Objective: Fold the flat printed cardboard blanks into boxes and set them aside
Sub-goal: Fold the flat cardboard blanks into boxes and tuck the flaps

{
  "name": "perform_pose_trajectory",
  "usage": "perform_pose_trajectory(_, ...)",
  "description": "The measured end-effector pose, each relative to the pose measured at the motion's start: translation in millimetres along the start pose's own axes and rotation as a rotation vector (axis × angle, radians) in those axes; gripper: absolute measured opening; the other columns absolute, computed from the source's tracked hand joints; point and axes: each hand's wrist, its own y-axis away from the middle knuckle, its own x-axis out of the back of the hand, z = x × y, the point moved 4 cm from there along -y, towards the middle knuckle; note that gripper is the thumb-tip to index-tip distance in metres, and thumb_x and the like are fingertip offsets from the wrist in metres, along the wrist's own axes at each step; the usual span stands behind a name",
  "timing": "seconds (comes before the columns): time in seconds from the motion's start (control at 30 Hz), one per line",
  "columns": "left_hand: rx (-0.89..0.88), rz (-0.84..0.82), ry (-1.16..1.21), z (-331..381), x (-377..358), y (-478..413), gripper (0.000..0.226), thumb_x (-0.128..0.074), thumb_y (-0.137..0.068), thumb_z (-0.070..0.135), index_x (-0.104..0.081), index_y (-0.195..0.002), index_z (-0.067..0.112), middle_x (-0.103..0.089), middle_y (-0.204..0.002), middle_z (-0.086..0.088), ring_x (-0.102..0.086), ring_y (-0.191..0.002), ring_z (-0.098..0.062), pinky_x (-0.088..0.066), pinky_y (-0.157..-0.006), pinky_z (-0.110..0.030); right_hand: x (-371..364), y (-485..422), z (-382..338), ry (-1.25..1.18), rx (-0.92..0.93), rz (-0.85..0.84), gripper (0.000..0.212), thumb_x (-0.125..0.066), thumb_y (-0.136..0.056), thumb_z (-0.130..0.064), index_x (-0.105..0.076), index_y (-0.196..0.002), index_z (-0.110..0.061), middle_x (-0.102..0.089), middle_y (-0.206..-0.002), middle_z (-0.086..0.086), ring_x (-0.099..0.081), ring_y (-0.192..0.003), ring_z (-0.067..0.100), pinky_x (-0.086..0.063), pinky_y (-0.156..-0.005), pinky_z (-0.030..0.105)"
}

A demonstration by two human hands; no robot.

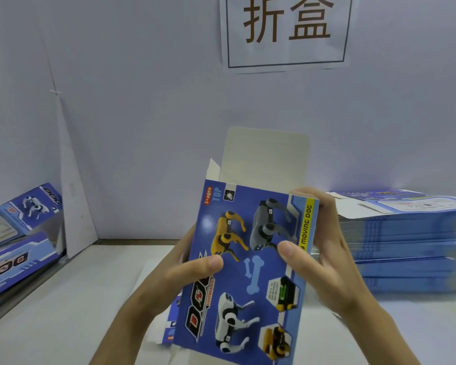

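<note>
I hold a blue printed box [250,275] with robot dog pictures upright in front of me, above the white table. Its top flap [266,156] stands open, showing the plain inside. My left hand [179,275] grips the box's left edge, thumb pressed on the printed face. My right hand [324,259] grips the right edge, thumb on the face and fingers wrapped behind. A tall stack of flat blue blanks [403,241] lies at the right. Folded boxes [21,238] lean at the far left.
A white wall with a paper sign [287,32] stands behind the table [63,312]. A white partition [74,206] separates the folded boxes from the work area. Another flat blank [169,322] lies on the table under the held box.
</note>
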Motion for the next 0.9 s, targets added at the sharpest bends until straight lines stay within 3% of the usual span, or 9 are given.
perform_pose_trajectory(0.13,0.010,0.002,-0.011,-1.7,-1.1,-0.4,0.098,-0.089,-0.036,0.062,-0.050,-0.116,0.023,-0.075,-0.095,-0.004,-0.073,-0.083,-0.027,-0.057,-0.064,-0.026,-0.2,-0.5,-2.4,0.004,0.021,0.043,0.041,-0.064,-0.072,-0.036,-0.041,-0.101,-0.018,-0.049,-0.089,0.003,-0.052,-0.076,0.031,-0.047,-0.066,0.048)
perform_pose_trajectory(0.27,-0.027,0.047,-0.016,1.4,2.5,0.9,0.103,-0.091,-0.027,0.062,-0.050,-0.113,0.022,-0.075,-0.091,-0.002,-0.073,-0.080,-0.024,-0.057,-0.062,-0.025,-0.8,-2.9,-9.6,0.110,0.098,0.044,0.041,-0.066,-0.071,-0.038,-0.043,-0.104,-0.030,-0.044,-0.109,-0.004,-0.054,-0.094,0.019,-0.053,-0.067,0.040)
perform_pose_trajectory(0.37,-0.053,0.040,-0.015,6.5,3.2,3.0,0.103,-0.092,-0.029,0.060,-0.051,-0.114,0.018,-0.075,-0.090,-0.003,-0.073,-0.081,-0.026,-0.057,-0.063,-0.026,0.9,-2.8,-13.4,0.109,0.104,0.083,0.041,-0.070,-0.069,-0.037,-0.041,-0.095,-0.024,-0.042,-0.101,-0.004,-0.053,-0.086,0.021,-0.050,-0.057,0.046)
perform_pose_trajectory(0.47,-0.050,0.066,-0.025,8.7,4.3,4.3,0.108,-0.090,-0.021,0.063,-0.052,-0.110,0.015,-0.075,-0.084,-0.002,-0.073,-0.076,-0.023,-0.056,-0.061,-0.025,1.0,-3.3,-20.7,0.158,0.176,0.056,0.041,-0.069,-0.071,-0.039,-0.043,-0.100,-0.025,-0.042,-0.109,-0.005,-0.052,-0.097,0.014,-0.052,-0.064,0.030)
perform_pose_trajectory(0.53,-0.052,0.085,-0.059,11.4,5.1,5.4,0.109,-0.088,-0.015,0.067,-0.053,-0.107,0.018,-0.075,-0.083,0.002,-0.073,-0.076,-0.021,-0.056,-0.059,-0.024,2.2,-3.4,-22.6,0.226,0.217,0.068,0.043,-0.070,-0.071,-0.039,-0.043,-0.100,-0.022,-0.041,-0.114,-0.002,-0.047,-0.103,0.009,-0.046,-0.071,0.017)
perform_pose_trajectory(0.63,-0.077,0.085,-0.092,15.8,5.8,8.0,0.106,-0.086,-0.016,0.069,-0.054,-0.105,0.020,-0.075,-0.085,0.004,-0.073,-0.078,-0.019,-0.056,-0.059,-0.022,3.1,-2.9,-22.8,0.267,0.208,0.105,0.043,-0.070,-0.070,-0.040,-0.042,-0.096,-0.021,-0.040,-0.114,0.001,-0.045,-0.103,0.008,-0.041,-0.071,0.013)
perform_pose_trajectory(0.73,-0.189,0.092,-0.117,23.2,3.6,8.9,0.099,-0.091,-0.029,0.059,-0.054,-0.111,0.018,-0.075,-0.090,0.004,-0.073,-0.082,-0.018,-0.056,-0.061,-0.021,0.5,-1.9,-22.0,0.310,0.210,0.100,0.050,-0.062,-0.075,-0.042,-0.045,-0.120,-0.028,-0.035,-0.126,0.003,-0.038,-0.121,-0.003,-0.036,-0.087,0.004)
perform_pose_trajectory(0.8,-0.289,0.132,-0.146,29.1,3.5,10.0,0.087,-0.091,-0.047,0.037,-0.051,-0.122,0.018,-0.073,-0.102,0.002,-0.072,-0.089,-0.018,-0.056,-0.066,-0.021,-0.6,-3.2,-17.4,0.105,0.136,0.121,0.062,-0.054,-0.083,-0.053,-0.036,-0.140,-0.038,-0.030,-0.143,0.003,-0.035,-0.128,-0.011,-0.035,-0.095,0.004)
perform_pose_trajectory(0.9,-0.357,0.193,-0.226,34.8,0.0,10.3,0.093,-0.090,-0.057,0.033,-0.042,-0.137,0.033,-0.061,-0.127,0.010,-0.065,-0.110,-0.017,-0.056,-0.075,-0.023,-4.6,-5.7,3.0,-0.322,-0.201,0.190,0.070,-0.048,-0.074,-0.082,-0.034,-0.138,-0.058,-0.039,-0.148,-0.024,-0.041,-0.135,0.001,-0.041,-0.106,0.030)
